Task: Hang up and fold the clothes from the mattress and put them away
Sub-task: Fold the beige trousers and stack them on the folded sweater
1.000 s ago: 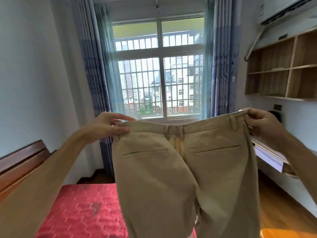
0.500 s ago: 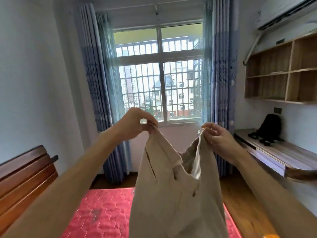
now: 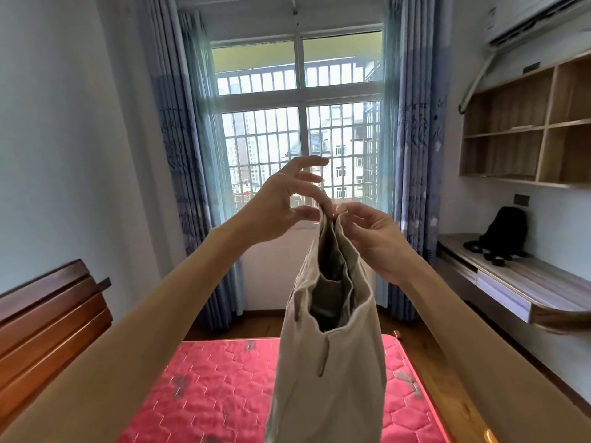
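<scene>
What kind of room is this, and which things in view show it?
Most likely a bedroom: a red quilted mattress beside a wooden headboard, long blue curtains at a barred window, and a wall desk under open shelves.

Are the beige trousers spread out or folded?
Folded in half: the beige trousers hang with waistband ends together, pinched by left hand and right hand.

left hand + right hand — pinch trousers waistband | above mattress
</scene>
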A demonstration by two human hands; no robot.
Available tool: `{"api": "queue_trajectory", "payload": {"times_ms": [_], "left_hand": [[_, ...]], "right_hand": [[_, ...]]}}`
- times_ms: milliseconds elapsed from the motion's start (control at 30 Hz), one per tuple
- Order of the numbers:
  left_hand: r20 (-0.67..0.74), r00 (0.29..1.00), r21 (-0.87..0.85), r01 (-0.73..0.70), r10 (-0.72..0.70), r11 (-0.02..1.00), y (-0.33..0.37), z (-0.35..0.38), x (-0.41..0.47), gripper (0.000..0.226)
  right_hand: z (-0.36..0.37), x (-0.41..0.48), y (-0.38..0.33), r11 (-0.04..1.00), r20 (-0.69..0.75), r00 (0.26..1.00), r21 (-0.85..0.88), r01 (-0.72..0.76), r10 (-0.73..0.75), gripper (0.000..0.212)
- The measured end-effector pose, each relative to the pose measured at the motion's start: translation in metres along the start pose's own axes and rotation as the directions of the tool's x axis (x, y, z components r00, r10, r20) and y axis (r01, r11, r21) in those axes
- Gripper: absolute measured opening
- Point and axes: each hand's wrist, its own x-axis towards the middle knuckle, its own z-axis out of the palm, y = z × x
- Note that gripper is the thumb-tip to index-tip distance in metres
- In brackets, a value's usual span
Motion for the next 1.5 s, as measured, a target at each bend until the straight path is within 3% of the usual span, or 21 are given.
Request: {"api": "queue_trajectory", "payload": {"times_ms": [100,200,267,333,400,500,633,700,767,800,867,933,1000,1167,1300,1400,1500], "left_hand": [[0.022,1.000,0.113,0.009,-0.012,0.994,0.006,0.000,-0.003,0.028],[0.214,0.974,0.289,0.009,-0.073,0.957,0.017,0.000,-0.012,0.043],[0.368,0.916,0.191,0.094,-0.159,0.977,0.031,0.006,-0.017,0.054],[0.428,0.878,0.070,0.204,-0.214,0.977,0.038,0.010,-0.022,0.066],[0.501,0.834,0.269,0.106,-0.233,0.957,0.037,0.001,-0.026,0.070],[0.455,0.806,0.539,0.089,-0.378,0.838,0.022,-0.026,-0.036,0.062],[0.445,0.733,0.631,0.151,-0.515,0.761,-0.014,-0.047,-0.045,0.070],[0.397,0.805,0.481,0.228,-0.442,0.847,-0.026,-0.045,-0.051,0.065],[0.203,0.914,0.132,0.329,-0.351,0.935,-0.034,-0.032,-0.059,0.051],[0.089,0.932,-0.084,0.360,-0.353,0.929,-0.035,-0.024,-0.064,0.044],[0.042,0.903,-0.451,0.399,-0.428,0.798,-0.038,-0.008,-0.074,0.050],[0.138,0.885,-0.627,0.426,-0.445,0.652,-0.035,0.018,-0.084,0.068],[0.109,0.875,-0.631,0.427,-0.471,0.648,-0.028,0.050,-0.092,0.077],[-0.089,0.776,-0.601,0.458,-0.625,0.655,-0.029,0.080,-0.081,0.022],[-0.103,0.784,-0.464,0.506,-0.612,0.727,-0.022,0.063,-0.063,0.041],[-0.163,0.782,-0.441,0.488,-0.602,0.753,-0.011,0.066,-0.059,0.052],[-0.194,0.767,-0.498,0.460,-0.611,0.735,-0.008,0.066,-0.059,0.038]], "right_hand": [[-0.003,0.002,0.001,0.997,-0.067,0.997,-0.059,0.043,-0.047,0.012],[-0.007,0.001,0.005,0.995,-0.164,0.983,-0.082,0.064,-0.077,0.013],[-0.008,0.000,0.007,0.996,-0.234,0.970,-0.072,0.051,-0.066,0.012],[-0.009,0.000,0.005,0.993,-0.284,0.956,-0.109,0.048,-0.077,0.013],[-0.011,-0.003,0.002,0.985,-0.296,0.950,-0.168,0.050,-0.098,0.021],[-0.021,-0.009,-0.004,0.976,-0.343,0.935,-0.215,0.017,-0.092,0.019],[-0.040,-0.013,-0.009,0.982,-0.461,0.886,-0.180,-0.049,-0.040,0.016],[-0.038,-0.013,-0.012,0.983,-0.467,0.883,-0.178,-0.044,-0.045,0.016],[-0.033,-0.012,-0.018,0.983,-0.469,0.881,-0.181,-0.023,-0.065,0.012],[-0.031,-0.011,-0.022,0.983,-0.477,0.875,-0.181,-0.009,-0.080,0.010],[-0.030,-0.008,-0.030,0.983,-0.492,0.863,-0.182,0.023,-0.111,0.011],[-0.027,-0.005,-0.039,0.980,-0.495,0.857,-0.191,0.055,-0.145,0.011],[-0.025,-0.003,-0.045,0.975,-0.501,0.848,-0.208,0.078,-0.175,0.010],[-0.043,-0.010,-0.053,0.959,-0.477,0.855,-0.272,0.079,-0.205,0.011],[-0.069,-0.022,-0.051,0.952,-0.514,0.839,-0.305,0.015,-0.178,0.009],[-0.076,-0.028,-0.048,0.976,-0.511,0.854,-0.216,-0.015,-0.100,0.023],[-0.080,-0.028,-0.046,0.995,-0.514,0.858,-0.088,-0.051,-0.001,0.038]]}}
